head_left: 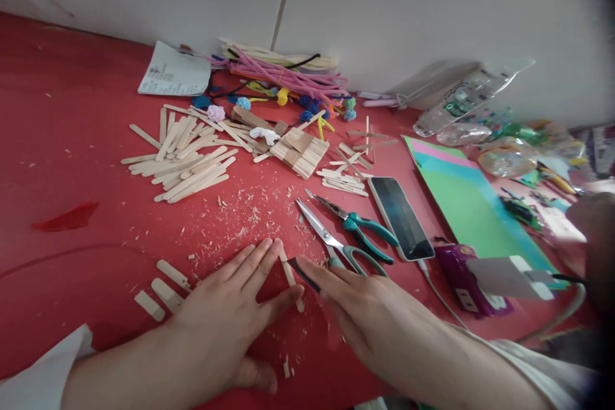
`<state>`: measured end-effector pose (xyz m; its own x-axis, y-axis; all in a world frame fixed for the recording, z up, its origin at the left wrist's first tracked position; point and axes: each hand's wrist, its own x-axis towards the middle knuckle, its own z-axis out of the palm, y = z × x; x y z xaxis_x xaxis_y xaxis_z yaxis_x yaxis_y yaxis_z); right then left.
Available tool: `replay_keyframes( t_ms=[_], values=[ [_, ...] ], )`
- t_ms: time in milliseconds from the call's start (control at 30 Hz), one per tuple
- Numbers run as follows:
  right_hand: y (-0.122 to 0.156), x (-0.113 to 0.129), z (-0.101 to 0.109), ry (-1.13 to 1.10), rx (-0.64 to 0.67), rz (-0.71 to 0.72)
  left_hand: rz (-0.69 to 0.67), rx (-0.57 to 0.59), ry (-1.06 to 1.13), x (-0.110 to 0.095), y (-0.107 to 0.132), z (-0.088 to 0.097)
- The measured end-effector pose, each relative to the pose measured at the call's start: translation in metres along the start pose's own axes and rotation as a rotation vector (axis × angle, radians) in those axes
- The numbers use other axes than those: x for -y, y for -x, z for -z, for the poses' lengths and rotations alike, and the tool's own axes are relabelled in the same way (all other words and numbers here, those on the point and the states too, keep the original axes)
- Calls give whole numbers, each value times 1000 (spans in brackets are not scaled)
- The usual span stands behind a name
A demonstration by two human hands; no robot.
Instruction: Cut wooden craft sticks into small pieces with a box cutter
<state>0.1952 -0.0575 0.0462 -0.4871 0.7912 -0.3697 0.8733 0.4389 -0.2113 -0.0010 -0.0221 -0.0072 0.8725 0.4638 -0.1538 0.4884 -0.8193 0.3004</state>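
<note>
My left hand (230, 307) lies flat on the red table (72, 141), fingers stretched out. Its fingertips and thumb rest against a thin wooden stick (289, 277). My right hand (365, 307) comes in from the right. It holds a thin dark blade-like tool (303, 273) with the index finger laid along it and the tip at the stick. Wood shavings (250, 211) are scattered just beyond both hands. Three short cut stick pieces (163, 288) lie left of my left hand.
Scissors (331, 245) and teal-handled pliers (360, 230) lie just beyond my right hand, beside a phone (401, 218). Further back are a pile of craft sticks (187, 160), a glued stick panel (300, 150), pipe cleaners (288, 77), coloured paper (461, 198) and a plugged-in charger (504, 275).
</note>
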Motion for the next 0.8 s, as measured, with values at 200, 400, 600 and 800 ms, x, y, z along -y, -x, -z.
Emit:
replay_keyframes(
  t_ms=[200,400,600,800],
  values=[
    [3,1,-1,36,0,-5,0,3,-17,-1,-2,1],
    [1,4,4,189,25,37,3,-8,-14,-2,-1,-2],
    [-9,7,10,411,129,161,27,129,55,-4,-5,13],
    [-9,7,8,339,90,178,59,261,160,-5,-10,30]
  ],
)
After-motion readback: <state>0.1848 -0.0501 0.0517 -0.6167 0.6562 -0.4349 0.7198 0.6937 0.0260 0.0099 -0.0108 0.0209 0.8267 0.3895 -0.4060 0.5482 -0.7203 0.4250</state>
